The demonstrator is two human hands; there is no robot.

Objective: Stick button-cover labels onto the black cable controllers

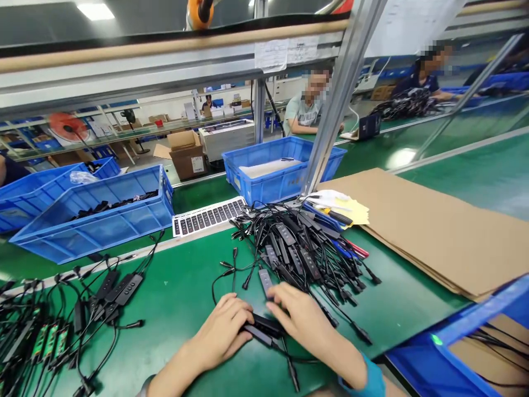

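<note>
My left hand is closed around the end of slim black inline cable controllers lying close together above the green table. To its right, my right hand has its thumb and fingers curled at the lower end of a grey-faced inline controller; the exact contact is partly hidden by the fingertips. Black leads with plugs trail from the held pieces toward the front. Just beyond my hands lies a tangled heap of cabled controllers.
At left lie more cabled controllers and several green circuit boards. Behind stand blue bins, a label sheet and a metal post. Cardboard sheets and another blue bin are right. Co-workers sit beyond.
</note>
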